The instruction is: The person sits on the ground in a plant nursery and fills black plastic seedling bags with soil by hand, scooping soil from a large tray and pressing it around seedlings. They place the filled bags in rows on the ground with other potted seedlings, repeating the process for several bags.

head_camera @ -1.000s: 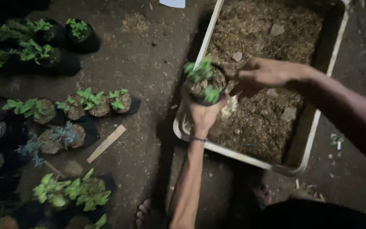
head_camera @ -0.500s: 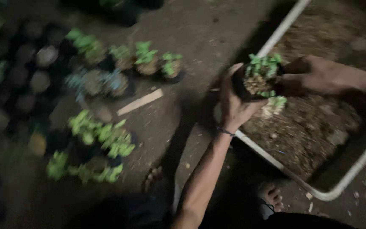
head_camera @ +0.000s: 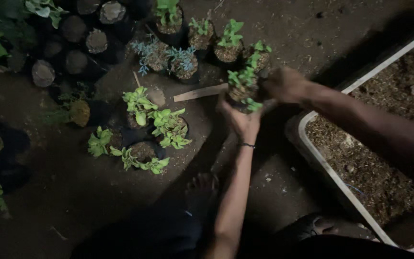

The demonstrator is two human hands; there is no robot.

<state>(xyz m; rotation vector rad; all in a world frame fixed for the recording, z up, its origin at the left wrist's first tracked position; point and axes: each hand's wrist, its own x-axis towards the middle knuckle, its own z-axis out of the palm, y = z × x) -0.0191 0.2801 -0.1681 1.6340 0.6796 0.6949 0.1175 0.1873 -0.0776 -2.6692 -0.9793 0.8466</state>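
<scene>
Ground: dark bare dirt (head_camera: 97, 201) lay under everything, and the light was dim.
Tub: a big white tub (head_camera: 331, 172) full of brown soil mix sat on the right, near the person's knees.
Pot rows: many small black bags stood at the top left. Some held only soil (head_camera: 42, 73); others had green or bluish baby plants.
Near group: four leafy seedlings (head_camera: 142, 127) stood close together on the dirt, left of the arms.
Stick: a flat bit of wood (head_camera: 200, 92) lay on the ground between the pot rows and the hands.
Foot: a bare foot (head_camera: 202, 184) showed low in the middle, partly dark.
Left hand: the left hand (head_camera: 243, 120) was cupped under the little seedling bag (head_camera: 243, 88), fingers curled up around its bottom.
Right hand: the right hand (head_camera: 283, 84) was closed on the bag's right side, just beside the leaves.
Where the bag was: it was held up in the air over the dirt, close to the top row of pots and well left of the tub.
How far along: the bag looked filled and planted, so that part seemed done. It was not set down yet, and some bags in the rows had no plant.
Change from before: a second ago the bag was held over the tub's soil; now it had come left, out past the tub's rim, toward the rows.
</scene>
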